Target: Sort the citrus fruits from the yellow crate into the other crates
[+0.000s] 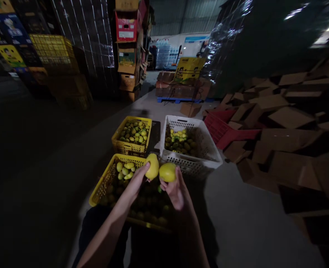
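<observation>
My left hand [141, 175] is closed on a yellow lemon [152, 166], held upright over the near yellow crate [97, 189]. Beside it, my right hand [176, 190] grips a second lemon [168, 172], lying more on its side. A narrow gap parts the two fruits. Yellow and green lemons lie in the near crate, partly hidden by my forearms and shadow. Beyond it stands a smaller-looking yellow crate [131, 148] full of lemons. The white crate [209, 149], ahead and to the right, holds green and yellow lemons in its lower part.
A red crate [221, 128] and a heap of cardboard boxes [287, 137] lie on the right. Stacked boxes [126, 56] rise behind the crates. Further back, a blue pallet [178, 99] bears cartons. More yellow crates [54, 50] stand at the left.
</observation>
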Motion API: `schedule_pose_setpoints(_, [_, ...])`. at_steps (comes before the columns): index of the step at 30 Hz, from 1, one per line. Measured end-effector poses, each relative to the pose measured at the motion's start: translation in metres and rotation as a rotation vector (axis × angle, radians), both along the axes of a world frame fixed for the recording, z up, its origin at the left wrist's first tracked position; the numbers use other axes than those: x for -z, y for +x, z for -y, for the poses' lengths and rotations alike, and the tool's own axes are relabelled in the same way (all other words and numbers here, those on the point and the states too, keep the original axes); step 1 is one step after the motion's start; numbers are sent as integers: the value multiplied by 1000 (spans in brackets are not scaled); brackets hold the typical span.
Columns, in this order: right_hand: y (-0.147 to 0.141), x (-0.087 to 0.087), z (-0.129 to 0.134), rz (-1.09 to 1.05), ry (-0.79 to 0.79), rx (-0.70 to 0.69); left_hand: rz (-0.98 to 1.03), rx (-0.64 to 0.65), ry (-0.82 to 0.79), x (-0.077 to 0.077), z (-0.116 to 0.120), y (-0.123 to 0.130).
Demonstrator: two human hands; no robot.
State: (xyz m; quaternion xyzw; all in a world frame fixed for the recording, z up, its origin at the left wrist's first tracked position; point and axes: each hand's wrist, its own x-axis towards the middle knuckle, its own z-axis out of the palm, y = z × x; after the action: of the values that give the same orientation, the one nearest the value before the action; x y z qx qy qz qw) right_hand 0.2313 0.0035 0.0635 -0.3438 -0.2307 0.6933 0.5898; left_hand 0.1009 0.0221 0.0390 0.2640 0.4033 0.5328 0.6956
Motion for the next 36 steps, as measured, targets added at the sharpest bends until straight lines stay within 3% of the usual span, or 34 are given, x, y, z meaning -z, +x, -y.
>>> schedule_pose_setpoints(2, [1,1,0,-49,17,-31,63,-2,11,2,-3,-1])
schedule_pose_setpoints(8, [3,5,3,-59,112,119,176,-17,-52,-5,-4,-5])
schedule_pose_setpoints(14, [2,2,4,2,126,52,285,-5,-127,-19,0,-12])
schedule_pose_setpoints(22, [-2,0,1,32,-5,-72,458,108,-135,-13,-4,-18])
schedule_pose_setpoints(32, [0,2,1,52,77,-19,459,16,-31,-11,1,-20])
schedule_pose_setpoints(36, [2,2,1,-6,95,-44,365,83,22,-11,1,-18])
